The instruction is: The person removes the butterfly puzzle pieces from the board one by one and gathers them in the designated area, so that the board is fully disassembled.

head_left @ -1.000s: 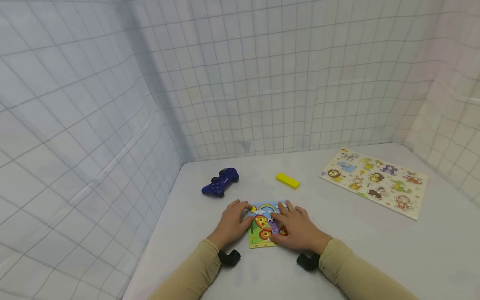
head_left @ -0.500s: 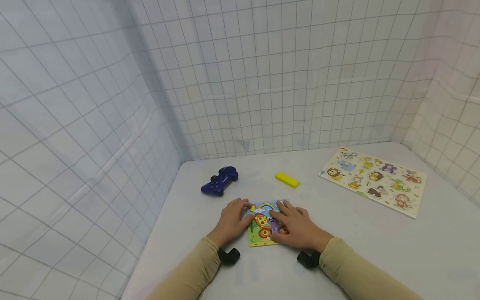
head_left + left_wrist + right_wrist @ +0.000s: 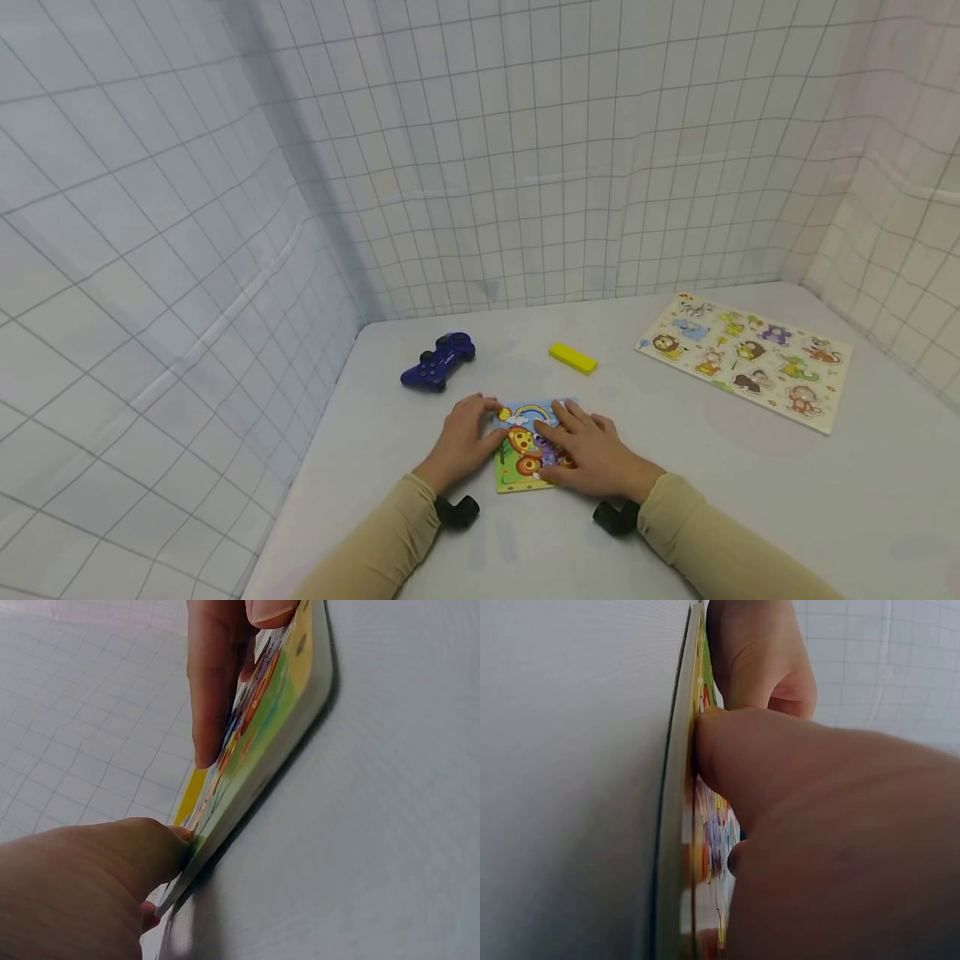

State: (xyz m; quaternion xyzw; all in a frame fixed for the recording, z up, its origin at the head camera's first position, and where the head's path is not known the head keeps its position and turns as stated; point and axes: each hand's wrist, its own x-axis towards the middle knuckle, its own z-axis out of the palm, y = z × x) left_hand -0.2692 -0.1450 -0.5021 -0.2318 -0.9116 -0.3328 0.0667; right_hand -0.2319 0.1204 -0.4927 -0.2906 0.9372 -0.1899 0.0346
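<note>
A small square jigsaw puzzle with a butterfly and rainbow picture lies flat on the white table. My left hand holds its left edge, thumb and forefinger curved at the side and upper corner. In the left wrist view, the left thumb presses on the puzzle's rim. Across the right half of the picture rests my right hand, fingers spread, covering part of the butterfly. The right wrist view has the right thumb touching the puzzle's face near its edge. What lies under the right palm is hidden.
A dark blue game controller lies behind the left hand. Beyond the puzzle is a yellow block. A larger animal peg puzzle lies at the back right. Grid-patterned white cloth stands behind and at the sides.
The view has shifted very slightly. The right forefinger has slid a little to the left over the picture; the left hand keeps its place on the puzzle's edge.
</note>
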